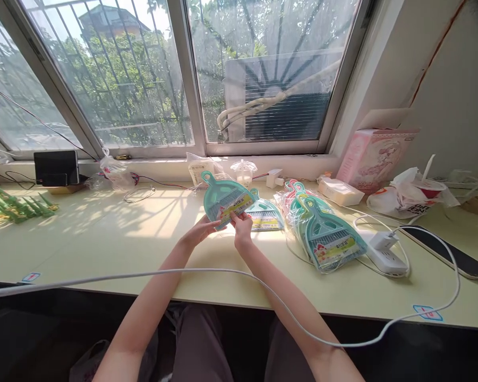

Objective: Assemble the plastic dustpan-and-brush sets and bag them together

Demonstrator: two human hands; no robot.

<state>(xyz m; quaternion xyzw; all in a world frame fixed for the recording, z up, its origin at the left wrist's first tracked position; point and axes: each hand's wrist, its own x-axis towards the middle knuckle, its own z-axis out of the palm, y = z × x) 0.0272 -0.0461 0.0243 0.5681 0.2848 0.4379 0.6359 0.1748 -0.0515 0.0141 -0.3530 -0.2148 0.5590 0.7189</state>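
One held dustpan set [228, 200]; from it, one loose set [267, 215] at three o'clock, and a pile [329, 239] towards four — several, too overlapped to count. Two stickers — one [31, 277] at half past eight, one [427, 312] at four.

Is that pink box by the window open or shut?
Open: the pink box has its top flap raised above its printed front.

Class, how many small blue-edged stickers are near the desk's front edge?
2: the left sticker, far over to the left, and the right sticker, nearer than the phone.
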